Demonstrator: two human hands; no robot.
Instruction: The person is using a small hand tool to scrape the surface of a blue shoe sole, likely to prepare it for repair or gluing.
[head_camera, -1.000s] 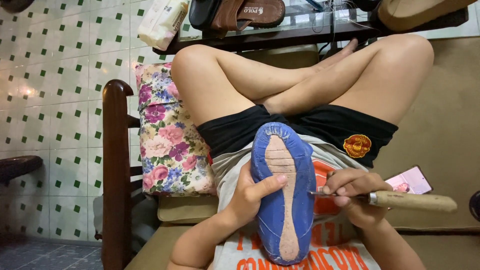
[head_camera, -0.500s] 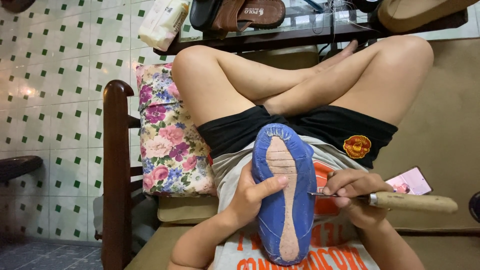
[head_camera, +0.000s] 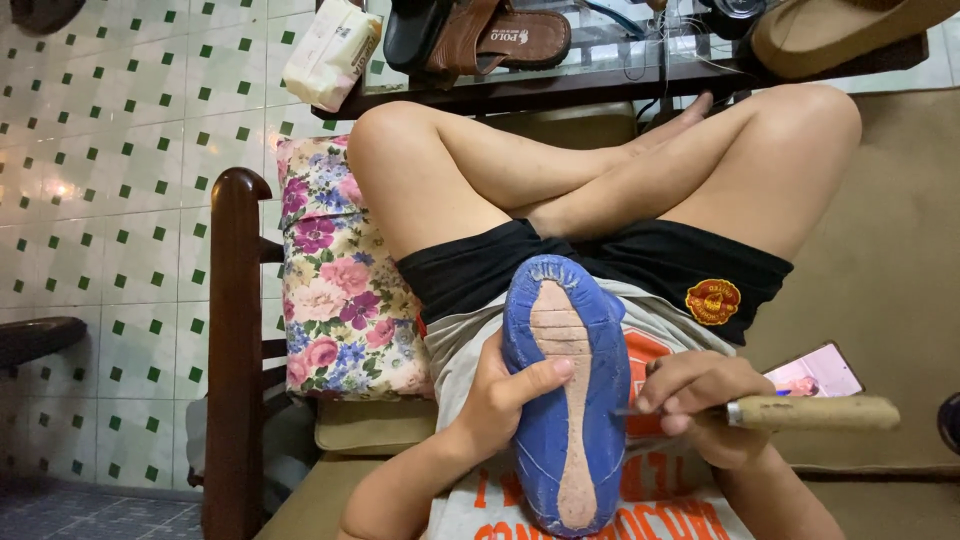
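The blue shoe lies sole-up across the seated person's lap, toe end towards the crossed legs, heel end towards the camera. A long tan strip runs down the middle of the sole, rough and bare against the blue rubber around it. Judged from that surface, the central strip is already worked over; the blue margin at the right edge, where the tool meets it, appears to be the part in hand. Whether anything is yet to be fixed on cannot be told.

The left hand clasps the shoe's left edge, thumb laid across the sole, fingers hidden behind. The right hand is closed around a wooden-handled tool, its thin metal end touching the sole's right edge; the handle points out to the right.

A floral cushion sits beside the lap against a wooden armrest. A phone lies on the seat, near the right hand.
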